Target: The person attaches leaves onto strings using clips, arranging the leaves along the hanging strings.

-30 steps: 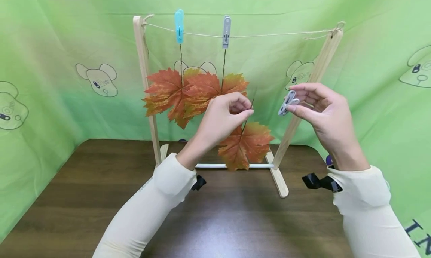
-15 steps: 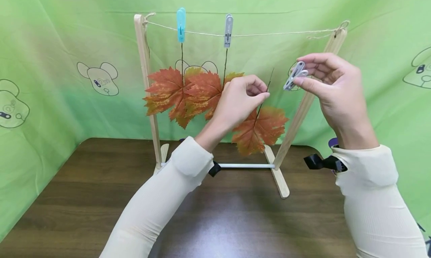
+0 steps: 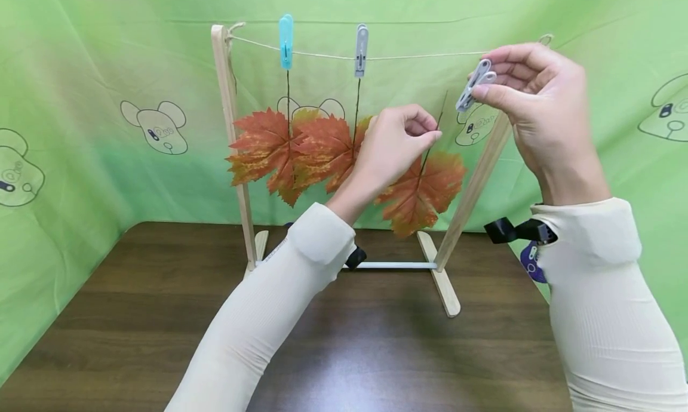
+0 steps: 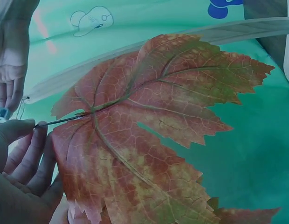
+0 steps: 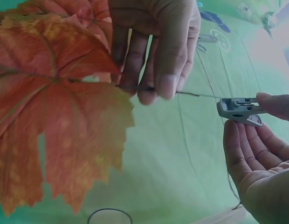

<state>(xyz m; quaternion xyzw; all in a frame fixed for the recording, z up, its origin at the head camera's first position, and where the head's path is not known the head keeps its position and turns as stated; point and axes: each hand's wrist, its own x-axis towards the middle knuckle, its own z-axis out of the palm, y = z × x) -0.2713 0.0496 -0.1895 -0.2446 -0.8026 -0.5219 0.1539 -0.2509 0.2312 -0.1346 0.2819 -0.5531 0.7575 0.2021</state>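
My left hand (image 3: pixel 395 140) pinches the thin dark stem of an orange-red artificial maple leaf (image 3: pixel 424 188), which hangs below the fingertips with its stem end pointing up. Between thumb and fingers, my right hand (image 3: pixel 548 101) holds a grey clothespin (image 3: pixel 474 86) just under the string (image 3: pixel 430 55), near the right post. In the right wrist view the clothespin (image 5: pixel 240 109) appears close to the stem's tip; I cannot tell if they touch. Two more maple leaves (image 3: pixel 263 149) hang from the string, one by a blue clothespin (image 3: pixel 286 42), the other by a grey clothespin (image 3: pixel 361 51).
The string runs between two wooden posts (image 3: pixel 231 113) of a stand. A white rod (image 3: pixel 395 266) joins the stand's wooden feet (image 3: pixel 442 286) on the dark wooden table (image 3: pixel 344 346). A green cloth (image 3: pixel 80 71) with printed animal heads hangs behind.
Both hands have risen. The left hand carried its leaf up and to the right; the right hand brought the grey clothespin up towards the string. The two hanging leaves stay in place.
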